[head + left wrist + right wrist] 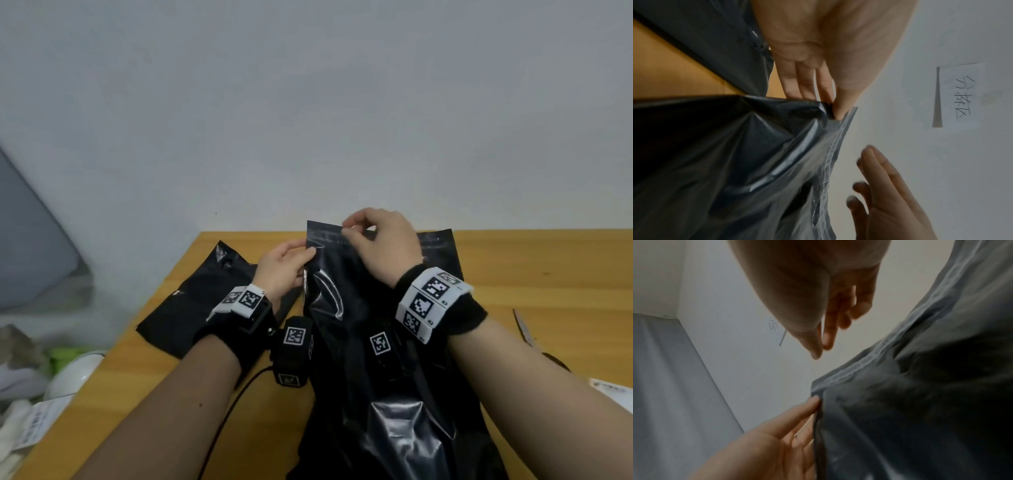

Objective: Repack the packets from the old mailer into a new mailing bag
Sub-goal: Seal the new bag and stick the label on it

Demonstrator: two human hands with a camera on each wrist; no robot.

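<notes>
Left hand point(284, 265) pinched the black mailing bag's point(359, 308) top corner, steadying it above the surface point(531, 274) — right hand point(380, 243) pinched its sealing flap, apparently to open it.

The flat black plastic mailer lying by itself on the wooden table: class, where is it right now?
In the head view, the flat black plastic mailer lies on the wooden table at the left, beside and partly under the left wrist, apart from the bag between the hands.
</notes>
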